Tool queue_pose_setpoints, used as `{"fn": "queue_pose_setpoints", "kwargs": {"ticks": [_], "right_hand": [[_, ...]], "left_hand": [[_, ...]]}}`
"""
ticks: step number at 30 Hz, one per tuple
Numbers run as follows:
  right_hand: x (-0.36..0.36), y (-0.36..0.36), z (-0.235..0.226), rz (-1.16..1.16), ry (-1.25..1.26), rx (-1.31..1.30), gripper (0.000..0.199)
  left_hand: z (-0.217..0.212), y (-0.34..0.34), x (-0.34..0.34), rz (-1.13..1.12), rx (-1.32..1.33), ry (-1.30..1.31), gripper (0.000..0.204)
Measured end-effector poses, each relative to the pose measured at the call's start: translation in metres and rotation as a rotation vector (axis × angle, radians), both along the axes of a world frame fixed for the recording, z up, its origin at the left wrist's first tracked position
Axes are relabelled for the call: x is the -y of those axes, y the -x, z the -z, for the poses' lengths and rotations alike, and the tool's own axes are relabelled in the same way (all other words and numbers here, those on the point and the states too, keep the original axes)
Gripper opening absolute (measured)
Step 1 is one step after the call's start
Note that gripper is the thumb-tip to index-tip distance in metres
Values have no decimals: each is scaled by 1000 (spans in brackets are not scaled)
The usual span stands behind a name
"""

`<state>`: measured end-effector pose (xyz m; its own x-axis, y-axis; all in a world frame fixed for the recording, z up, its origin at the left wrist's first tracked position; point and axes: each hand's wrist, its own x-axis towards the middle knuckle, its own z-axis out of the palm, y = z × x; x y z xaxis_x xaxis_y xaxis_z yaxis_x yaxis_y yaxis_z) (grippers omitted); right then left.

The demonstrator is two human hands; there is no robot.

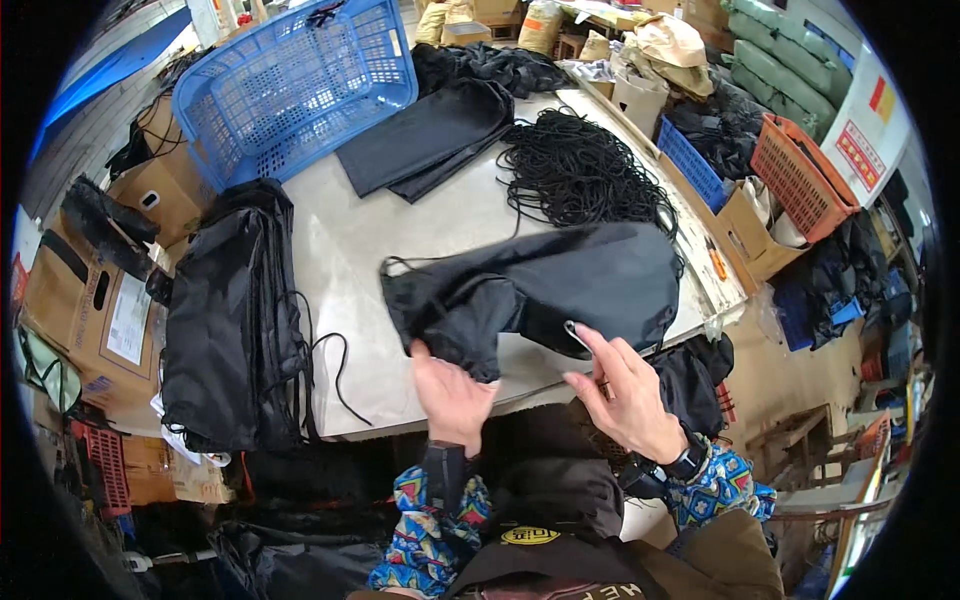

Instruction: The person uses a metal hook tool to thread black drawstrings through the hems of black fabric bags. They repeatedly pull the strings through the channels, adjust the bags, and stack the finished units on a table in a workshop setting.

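A black fabric drawstring bag (600, 270) lies across the table in front of me, its near left part bunched up. My left hand (452, 400) is closed on that bunched edge, thumb up and fingers partly behind the cloth. A thin cord loops out at the bag's far left corner. My right hand (632, 402) is at the bag's near right edge, with thumb and index finger apart. A small pale, shiny bit shows by the index fingertip; what it is I cannot make out. Beyond the bag lies a tangled heap of black cords (585, 170).
A tall stack of black bags (235, 330) stands at the table's left, cords trailing. Folded black cloth (430, 140) lies farther back beside a tilted blue plastic basket (290, 95). Cardboard boxes (105, 310) flank the left; an orange crate (800, 170) stands at the right.
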<state>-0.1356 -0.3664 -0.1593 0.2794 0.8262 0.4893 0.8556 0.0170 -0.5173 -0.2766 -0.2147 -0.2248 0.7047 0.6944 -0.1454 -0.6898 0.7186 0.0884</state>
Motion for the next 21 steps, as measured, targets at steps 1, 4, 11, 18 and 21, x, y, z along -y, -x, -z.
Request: {"fn": "queue_pose_setpoints", "kwargs": {"ticks": [1,4,11,18,21], "right_hand": [[-5,0,2,6,23,-10,48],[-6,-36,17,-96,389,-203,43],[-20,-55,7,104,231,32,50],[-25,-25,13,-13,213,-135,32],[-16,-18,23,-56,244,-172,43]], "left_hand": [[13,0,1,9,95,19,42],[23,24,-15,-153,-106,70,41],[28,130,-78,-713,-17,-207,46],[9,3,19,225,-151,-42,85],[13,-5,32,469,-252,-210,69]]}}
